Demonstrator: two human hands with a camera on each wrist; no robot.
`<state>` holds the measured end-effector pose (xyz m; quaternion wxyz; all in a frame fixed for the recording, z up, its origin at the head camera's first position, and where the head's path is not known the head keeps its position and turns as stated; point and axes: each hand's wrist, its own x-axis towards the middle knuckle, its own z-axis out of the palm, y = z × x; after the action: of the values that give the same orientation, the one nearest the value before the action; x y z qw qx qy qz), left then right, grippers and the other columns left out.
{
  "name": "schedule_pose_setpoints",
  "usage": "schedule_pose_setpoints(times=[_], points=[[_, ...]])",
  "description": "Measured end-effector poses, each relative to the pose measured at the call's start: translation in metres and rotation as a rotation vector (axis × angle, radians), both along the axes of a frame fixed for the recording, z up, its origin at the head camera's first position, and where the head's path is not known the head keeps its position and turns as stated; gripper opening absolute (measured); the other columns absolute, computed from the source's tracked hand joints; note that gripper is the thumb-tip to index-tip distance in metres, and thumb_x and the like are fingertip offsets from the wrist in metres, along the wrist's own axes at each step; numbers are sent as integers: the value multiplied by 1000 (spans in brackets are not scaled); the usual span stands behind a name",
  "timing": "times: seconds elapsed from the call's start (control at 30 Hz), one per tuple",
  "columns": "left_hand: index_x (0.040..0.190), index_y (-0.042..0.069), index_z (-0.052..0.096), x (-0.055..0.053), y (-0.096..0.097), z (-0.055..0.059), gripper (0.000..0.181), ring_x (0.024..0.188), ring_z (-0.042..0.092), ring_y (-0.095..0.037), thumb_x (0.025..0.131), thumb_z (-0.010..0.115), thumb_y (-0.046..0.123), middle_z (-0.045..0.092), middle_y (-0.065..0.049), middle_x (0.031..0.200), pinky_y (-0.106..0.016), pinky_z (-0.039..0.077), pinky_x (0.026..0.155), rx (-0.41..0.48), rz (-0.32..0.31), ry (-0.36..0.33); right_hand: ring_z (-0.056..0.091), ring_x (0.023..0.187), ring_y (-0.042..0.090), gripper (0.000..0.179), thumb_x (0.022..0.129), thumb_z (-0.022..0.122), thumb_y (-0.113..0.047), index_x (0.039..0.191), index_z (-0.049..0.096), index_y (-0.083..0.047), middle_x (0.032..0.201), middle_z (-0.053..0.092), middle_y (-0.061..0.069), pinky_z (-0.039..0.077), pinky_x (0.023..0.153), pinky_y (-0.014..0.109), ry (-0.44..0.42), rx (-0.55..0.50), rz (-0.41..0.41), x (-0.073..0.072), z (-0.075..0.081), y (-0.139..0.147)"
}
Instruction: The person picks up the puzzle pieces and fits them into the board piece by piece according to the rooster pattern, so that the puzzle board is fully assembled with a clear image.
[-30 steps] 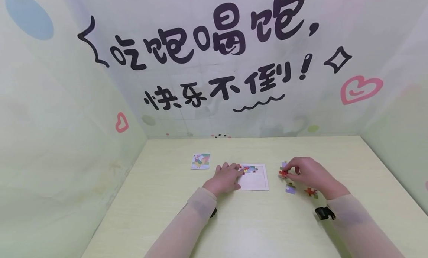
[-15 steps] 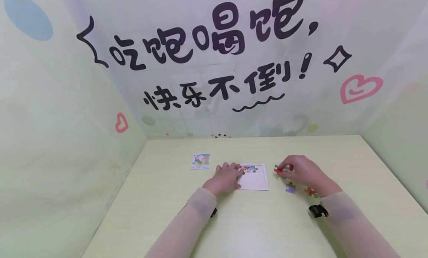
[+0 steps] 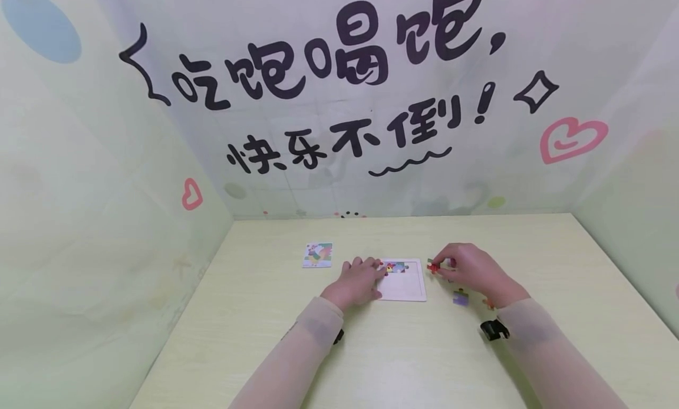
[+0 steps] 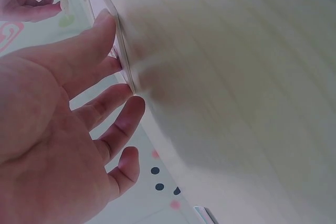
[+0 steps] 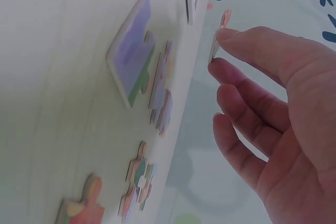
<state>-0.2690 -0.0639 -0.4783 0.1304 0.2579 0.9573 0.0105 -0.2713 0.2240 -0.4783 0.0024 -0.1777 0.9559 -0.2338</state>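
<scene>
Right hand (image 3: 474, 273) pinches red piece (image 3: 432, 267) just right of board (image 3: 403, 289); left hand (image 3: 358, 283), fingers spread, rests on board's left side. Likely placing step; next needs lining up with joined pieces (image 3: 398, 268).

A pale, faintly wood-grained table (image 3: 403, 356) carries 1 small square picture card (image 3: 317, 255) toward the left, 1 flat white puzzle board (image 3: 403, 290) near the middle, and several loose puzzle pieces (image 3: 460, 299) toward the right, including 1 purple-and-green piece (image 5: 128, 51).
</scene>
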Motion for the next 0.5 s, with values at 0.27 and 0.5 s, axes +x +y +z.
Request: schedule_pose_setpoints(times=[0.27,0.5], points=[[158,26,44,-1,0,2,71,140,41,-27,95,72,41,38,1,166,-49,35,111,6,6,-3,57,82,16,18,87,81,-15,105,82,-18,104,76,1,50,73,31,0,12,4,-6,0,-8],[158,26,44,0,0,2,70,142,40,-28,95,72,41,38,1,166,-51,35,111,6,1,-3,65,89,20,15,87,81,-14,101,83,-19,103,76,-1,56,82,42,20,27,35,-10,-2,-14]])
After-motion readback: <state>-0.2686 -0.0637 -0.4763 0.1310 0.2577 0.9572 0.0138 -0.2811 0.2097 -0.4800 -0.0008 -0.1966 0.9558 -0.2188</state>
